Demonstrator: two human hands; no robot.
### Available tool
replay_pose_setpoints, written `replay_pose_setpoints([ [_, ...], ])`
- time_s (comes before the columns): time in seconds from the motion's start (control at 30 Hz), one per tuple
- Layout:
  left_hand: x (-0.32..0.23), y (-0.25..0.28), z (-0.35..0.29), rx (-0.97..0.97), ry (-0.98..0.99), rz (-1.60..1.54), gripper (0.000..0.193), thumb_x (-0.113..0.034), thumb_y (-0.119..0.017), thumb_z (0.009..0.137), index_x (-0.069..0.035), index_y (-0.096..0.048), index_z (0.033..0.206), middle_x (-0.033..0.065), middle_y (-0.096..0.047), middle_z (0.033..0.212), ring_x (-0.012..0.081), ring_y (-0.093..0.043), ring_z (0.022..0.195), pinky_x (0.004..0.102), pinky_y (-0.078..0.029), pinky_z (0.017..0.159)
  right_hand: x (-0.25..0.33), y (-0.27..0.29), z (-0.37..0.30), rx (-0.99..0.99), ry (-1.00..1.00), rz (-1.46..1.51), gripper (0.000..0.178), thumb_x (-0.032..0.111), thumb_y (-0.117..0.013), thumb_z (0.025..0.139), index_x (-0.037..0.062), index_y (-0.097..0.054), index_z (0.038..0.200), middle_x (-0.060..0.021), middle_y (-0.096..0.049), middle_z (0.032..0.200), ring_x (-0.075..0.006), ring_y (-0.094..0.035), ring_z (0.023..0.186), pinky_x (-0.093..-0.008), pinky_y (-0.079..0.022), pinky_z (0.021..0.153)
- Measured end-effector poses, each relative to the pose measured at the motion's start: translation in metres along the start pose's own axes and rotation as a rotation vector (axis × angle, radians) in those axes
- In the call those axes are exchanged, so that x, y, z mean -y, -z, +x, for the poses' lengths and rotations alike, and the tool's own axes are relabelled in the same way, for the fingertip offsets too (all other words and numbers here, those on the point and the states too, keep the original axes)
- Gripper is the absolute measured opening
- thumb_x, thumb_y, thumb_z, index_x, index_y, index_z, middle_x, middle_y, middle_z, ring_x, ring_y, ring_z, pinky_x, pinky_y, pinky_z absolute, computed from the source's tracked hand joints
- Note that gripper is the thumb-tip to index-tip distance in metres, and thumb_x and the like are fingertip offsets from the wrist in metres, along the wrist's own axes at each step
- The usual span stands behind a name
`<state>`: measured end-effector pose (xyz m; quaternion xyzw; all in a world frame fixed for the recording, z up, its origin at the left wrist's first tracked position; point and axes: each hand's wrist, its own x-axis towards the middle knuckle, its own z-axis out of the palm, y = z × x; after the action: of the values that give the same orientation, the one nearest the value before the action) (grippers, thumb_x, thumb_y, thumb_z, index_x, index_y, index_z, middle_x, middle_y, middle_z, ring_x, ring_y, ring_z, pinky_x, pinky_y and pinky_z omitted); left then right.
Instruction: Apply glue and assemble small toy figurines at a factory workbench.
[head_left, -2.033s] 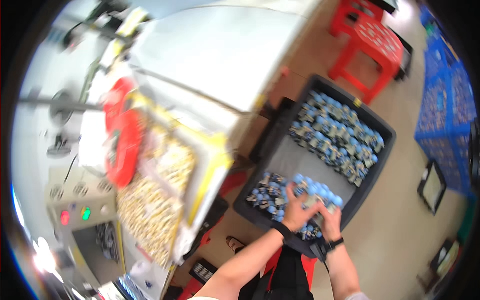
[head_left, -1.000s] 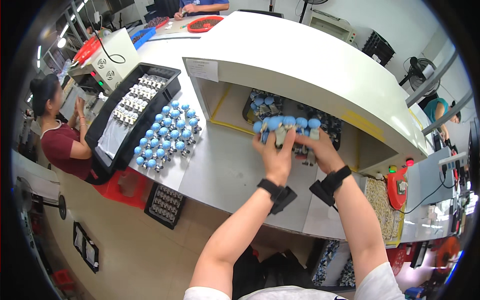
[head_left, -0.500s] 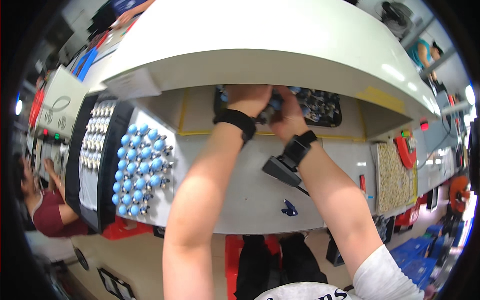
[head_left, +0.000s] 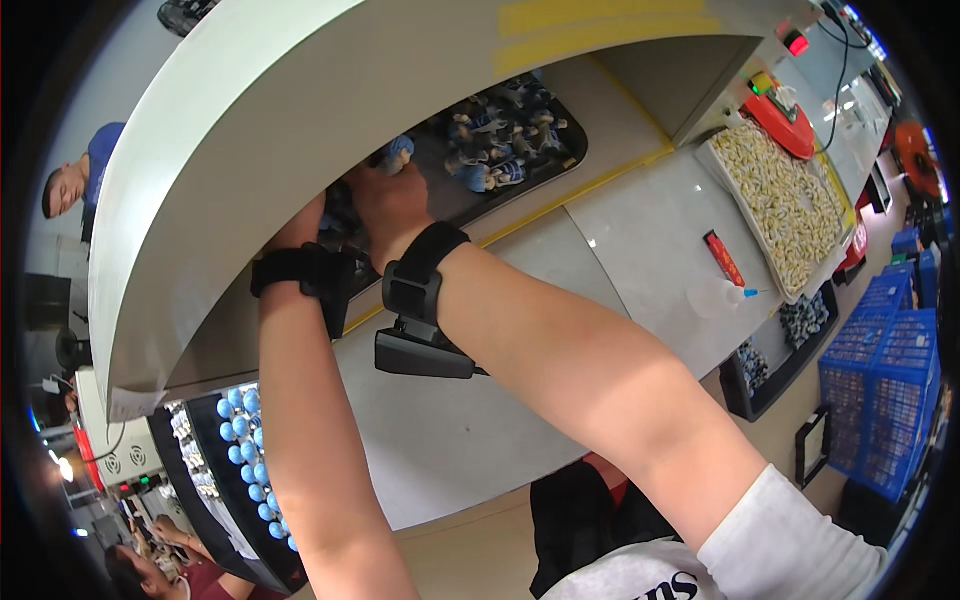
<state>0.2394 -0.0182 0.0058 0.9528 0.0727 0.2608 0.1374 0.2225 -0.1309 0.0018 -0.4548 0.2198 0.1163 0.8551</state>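
Note:
Both hands reach under the overhanging white cover, into a black tray [head_left: 545,178] of small blue-and-dark pieces [head_left: 500,135]. My right hand [head_left: 392,205] is curled closed, with a small blue round-headed piece [head_left: 398,153] at its fingertips. Beside it, my left hand [head_left: 308,222] goes in under the cover's edge, and its fingers are hidden. Each wrist wears a black strap; a dark device [head_left: 425,352] hangs below the right one. To the left of my left forearm stand rows of blue-headed pieces [head_left: 246,453].
The white cover [head_left: 230,130] arches over the tray. Right of it lie a shallow box of yellowish small parts [head_left: 775,205], a red tube [head_left: 722,257] and a red holder [head_left: 785,128]. Blue crates [head_left: 880,370] stand on the floor at right. A co-worker [head_left: 185,570] sits at lower left.
My view has turned, so the bench now slants up to the right. Both hands show nearer the tray's left part, and the blue-headed piece by my right fingertips has come into sight.

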Motion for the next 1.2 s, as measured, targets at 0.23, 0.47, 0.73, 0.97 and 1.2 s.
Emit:
replay_pose_setpoints([
  [0.23,0.026,-0.032,0.015,0.046,-0.053,-0.134,0.047,-0.035,-0.055,0.083,-0.001,-0.051,0.115,0.0151,-0.054,0.114,0.0287,-0.050,0.106,0.0361,-0.037,0.089,-0.007,-0.007,0.014,-0.072,-0.035,-0.492,0.073,0.036,-0.070,0.064,-0.0081,-0.036,0.112,-0.0272,-0.053,0.105,-0.0362,-0.054,0.099,-0.0366,-0.044,0.084],
  [0.47,0.036,-0.016,0.029,0.056,-0.123,0.074,0.048,-0.034,-0.056,0.083,-0.001,-0.050,0.117,0.0151,-0.053,0.117,0.0285,-0.049,0.108,0.0361,-0.037,0.090,-0.013,-0.013,0.014,-0.150,0.075,-0.806,0.093,0.041,-0.074,0.058,-0.0121,-0.025,0.115,-0.0292,-0.035,0.114,-0.0428,-0.038,0.106,-0.0437,-0.029,0.095],
  [0.73,0.003,-0.005,-0.013,0.065,0.053,-0.192,0.047,-0.034,-0.057,0.083,-0.001,-0.051,0.116,0.0157,-0.055,0.115,0.0275,-0.051,0.105,0.0345,-0.037,0.091,-0.011,-0.007,0.003,-0.009,0.054,-0.777,0.094,0.023,-0.069,0.063,-0.0118,-0.006,0.124,-0.0331,-0.026,0.119,-0.0455,-0.027,0.112,-0.0460,-0.025,0.097],
  [0.97,-0.018,0.009,-0.023,0.272,-0.057,-0.431,0.029,-0.015,-0.053,0.087,-0.002,-0.055,0.112,0.0104,-0.058,0.109,0.0188,-0.050,0.107,0.0288,-0.037,0.090,-0.007,0.008,-0.007,0.081,0.113,-0.975,0.075,0.026,-0.063,0.069,-0.0148,-0.025,0.119,-0.0334,-0.039,0.115,-0.0424,-0.039,0.112,-0.0404,-0.034,0.093],
  [1.2,-0.032,0.004,-0.054,0.280,-0.372,-0.063,0.037,-0.010,-0.059,0.078,-0.017,-0.057,0.115,0.0146,-0.029,0.137,0.0314,-0.026,0.127,0.0442,-0.027,0.101,0.027,0.041,0.006,0.525,0.126,-1.089,0.053,0.028,-0.064,0.068,-0.0116,-0.053,0.102,-0.0317,-0.051,0.107,-0.0359,-0.052,0.105,-0.0372,-0.046,0.085],
])
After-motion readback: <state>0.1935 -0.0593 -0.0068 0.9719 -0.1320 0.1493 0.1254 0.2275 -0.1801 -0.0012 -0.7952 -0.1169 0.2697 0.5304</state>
